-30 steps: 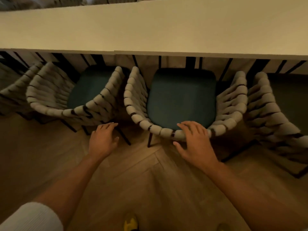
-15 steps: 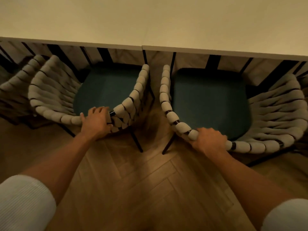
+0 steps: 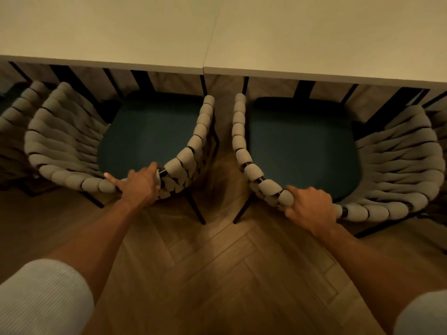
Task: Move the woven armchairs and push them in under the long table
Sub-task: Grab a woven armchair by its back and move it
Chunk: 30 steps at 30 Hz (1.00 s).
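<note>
While my left hand [image 3: 140, 187] grips the left armchair [image 3: 63, 131] by its back rim and my right hand [image 3: 310, 207] the right armchair [image 3: 399, 151], both seats lie up-frame, half under the long table [image 3: 145, 32].

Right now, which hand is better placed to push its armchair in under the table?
Probably the right hand: its fingers curl fully round the back rim of the right armchair. The left hand holds the left armchair more loosely, one finger stretched along the rim. Both grips sit off-centre.
</note>
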Motion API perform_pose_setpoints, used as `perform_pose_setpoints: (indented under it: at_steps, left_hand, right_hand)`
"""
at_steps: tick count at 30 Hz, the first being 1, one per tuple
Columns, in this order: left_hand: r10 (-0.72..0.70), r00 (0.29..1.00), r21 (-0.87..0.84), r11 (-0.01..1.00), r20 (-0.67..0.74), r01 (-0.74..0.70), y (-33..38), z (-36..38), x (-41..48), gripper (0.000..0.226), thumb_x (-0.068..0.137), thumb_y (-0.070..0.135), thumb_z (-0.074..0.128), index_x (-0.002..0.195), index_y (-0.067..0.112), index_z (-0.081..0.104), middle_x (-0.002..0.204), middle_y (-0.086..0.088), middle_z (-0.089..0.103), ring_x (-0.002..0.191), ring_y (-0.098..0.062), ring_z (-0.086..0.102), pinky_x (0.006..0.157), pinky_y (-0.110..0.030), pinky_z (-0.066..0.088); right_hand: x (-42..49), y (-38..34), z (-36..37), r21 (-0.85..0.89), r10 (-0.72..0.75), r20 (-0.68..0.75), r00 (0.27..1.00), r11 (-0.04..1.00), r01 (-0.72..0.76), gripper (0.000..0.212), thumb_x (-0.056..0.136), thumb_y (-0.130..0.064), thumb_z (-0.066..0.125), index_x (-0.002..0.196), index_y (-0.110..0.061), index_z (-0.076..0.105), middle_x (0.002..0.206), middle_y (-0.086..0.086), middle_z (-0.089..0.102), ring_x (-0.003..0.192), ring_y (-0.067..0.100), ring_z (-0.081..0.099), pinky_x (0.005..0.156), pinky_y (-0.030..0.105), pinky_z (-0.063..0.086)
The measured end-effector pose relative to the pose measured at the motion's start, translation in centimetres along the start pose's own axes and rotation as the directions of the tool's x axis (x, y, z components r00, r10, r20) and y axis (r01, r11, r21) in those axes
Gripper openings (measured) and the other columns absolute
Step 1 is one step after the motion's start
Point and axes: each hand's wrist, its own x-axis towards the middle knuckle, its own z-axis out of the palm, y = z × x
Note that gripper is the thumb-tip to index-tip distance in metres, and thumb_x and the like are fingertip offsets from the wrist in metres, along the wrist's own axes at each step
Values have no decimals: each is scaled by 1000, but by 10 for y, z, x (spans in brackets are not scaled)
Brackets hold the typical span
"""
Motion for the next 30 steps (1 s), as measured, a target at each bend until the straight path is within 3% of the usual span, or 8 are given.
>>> perform_pose_setpoints:
  at_steps: [10, 16, 20, 23, 27, 30]
  left_hand:
    - [-9, 1000, -10, 1000, 1, 9, 3, 2, -1, 38, 92, 29, 68, 123, 33, 46, 121, -4, 65, 135, -37, 43, 104, -86, -8]
    - [25, 999, -41, 999, 27, -23, 0, -3, -3, 38, 93, 32, 66, 125, 33, 46, 126, -2, 62, 138, -35, 40, 106, -84, -10]
    - [63, 998, -35, 997, -15, -63, -8, 7, -2, 32, 94, 53, 59, 116, 35, 44, 124, 1, 60, 134, -35, 42, 106, -85, -7]
    - [87, 995, -42, 995, -50, -89, -13, 11, -1, 39, 95, 64, 49, 121, 35, 44, 123, 0, 61, 132, -34, 44, 106, -83, -7]
    - [109, 989, -53, 992, -99, -115, -13, 14, -2, 36, 98, 60, 46, 122, 34, 42, 122, -1, 62, 129, -34, 45, 107, -83, -3]
    - [108, 988, -61, 991, -110, -116, -12, 15, -1, 35, 98, 58, 48, 122, 34, 43, 123, -1, 62, 129, -34, 46, 108, -83, -4]
  right_hand:
    - [-12, -2, 5, 19, -44, -56, 997, 999, 45, 27, 87, -45, 64, 113, -36, 62, 82, -9, 66, 69, 12, 61, 62, 31, 54]
    - [-14, -2, 7, -16, -66, -92, 994, 998, 65, 31, 91, -55, 61, 116, -38, 61, 83, -9, 67, 69, 12, 62, 61, 30, 54]
    - [-16, -1, 11, -59, -91, -115, 989, 995, 85, 39, 92, -64, 59, 121, -38, 59, 84, -9, 66, 67, 10, 59, 59, 27, 50]
    - [-18, -4, 8, -87, -83, -128, 988, 994, 72, 44, 91, -71, 53, 120, -38, 58, 81, -10, 62, 66, 11, 59, 58, 27, 50]
    - [-19, -10, 4, -123, -55, -163, 985, 992, 36, 58, 87, -87, 40, 109, -38, 61, 66, -13, 51, 54, 6, 50, 49, 22, 38]
    - [-19, -13, 3, -117, -31, -184, 983, 993, 10, 73, 81, -97, 27, 108, -39, 62, 64, -13, 54, 54, 6, 53, 50, 23, 46]
